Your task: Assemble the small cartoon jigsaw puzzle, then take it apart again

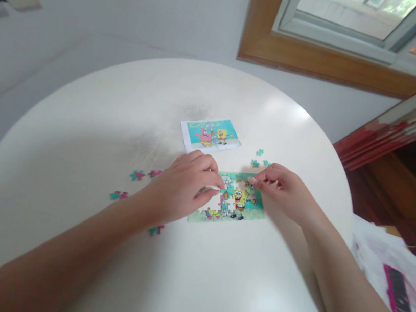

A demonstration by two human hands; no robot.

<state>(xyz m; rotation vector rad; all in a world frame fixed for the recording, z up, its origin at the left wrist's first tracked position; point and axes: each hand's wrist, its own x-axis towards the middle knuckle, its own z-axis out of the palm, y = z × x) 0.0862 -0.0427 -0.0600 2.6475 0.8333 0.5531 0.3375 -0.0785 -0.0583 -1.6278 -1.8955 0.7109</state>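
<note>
A partly assembled jigsaw puzzle (pixel 254 214) with cartoon figures lies on the round white table, and gaps show in its middle and left part. Over its left side, my left hand (pixel 184 186) is curled, thumb and forefinger close together near a gap; whatever is between their tips is hidden. At the upper right part of the puzzle, my right hand (pixel 284 190) pinches with thumb and forefinger on what looks like a puzzle piece (pixel 247 183). The hand partly covers that corner. Just behind my right hand lie several loose teal pieces (pixel 255 163).
A reference picture card (pixel 214 135) lies behind the puzzle. Several pink and teal pieces (pixel 137 175) are scattered left of it, one piece (pixel 155 230) nearer me. Right of the table (pixel 60 130), a pink-edged phone (pixel 397 294) rests on white sheeting. A wall and window stand behind.
</note>
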